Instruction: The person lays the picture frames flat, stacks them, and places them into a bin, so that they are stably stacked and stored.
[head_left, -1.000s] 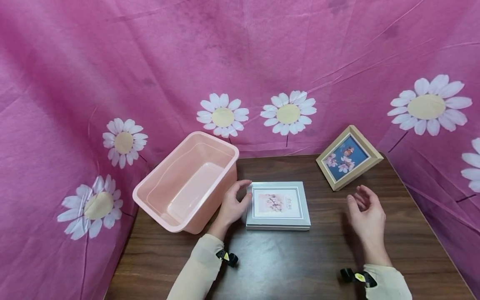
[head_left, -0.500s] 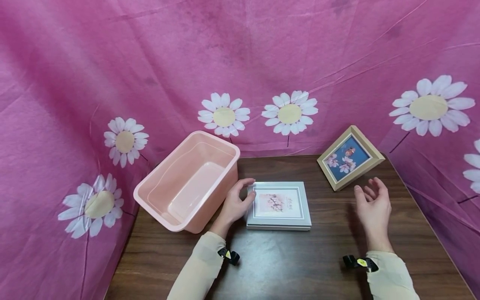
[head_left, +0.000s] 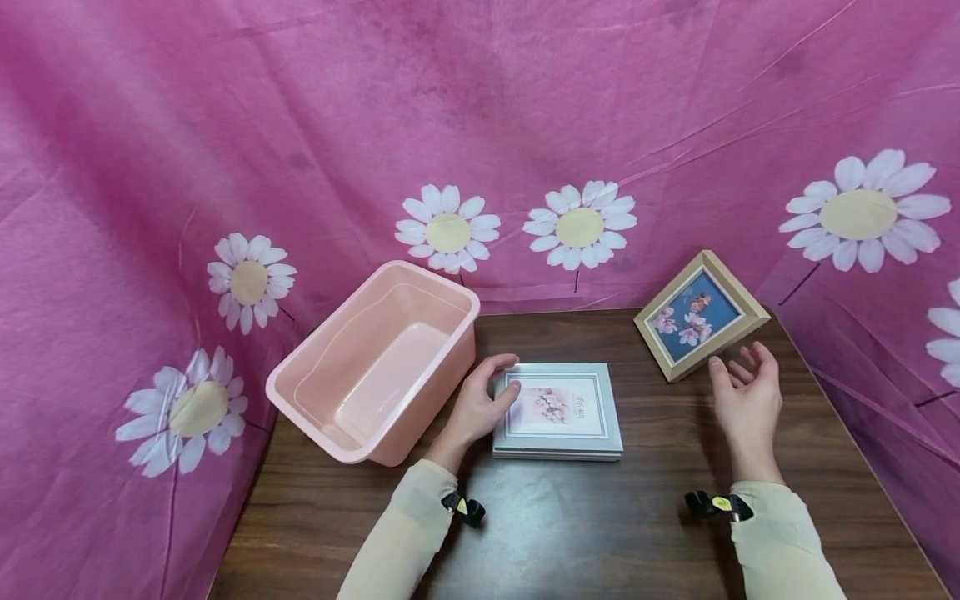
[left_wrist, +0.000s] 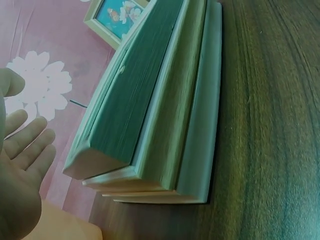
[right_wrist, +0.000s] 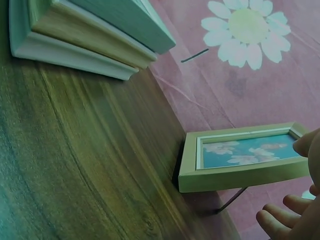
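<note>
A stack of picture frames (head_left: 557, 407) lies flat on the table, a pale blue-grey one with a pink flower print on top. From the side, the left wrist view shows a wood-coloured frame (left_wrist: 172, 115) between two paler ones. My left hand (head_left: 476, 406) is over the stack's left edge, thumb and fingers spread and holding nothing. At the back right, a light wooden picture frame (head_left: 740, 322) with a blue flower picture stands tilted on one corner. Just in front of its lower right side is my right hand (head_left: 747, 406), fingers loosely bent and nothing in them.
A pink plastic basin (head_left: 442, 387) stands left of the stack, its rim close to my left forearm. The wooden table (head_left: 570, 533) ends at a pink cloth (head_left: 510, 108) with daisies behind and on both sides. A thin prop leg (right_wrist: 231, 200) shows behind the standing frame.
My left hand has shifted slightly right, farther over the stack's edge. My right hand has moved forward and a little right, nearer the standing frame. The frames and basin have stayed put.
</note>
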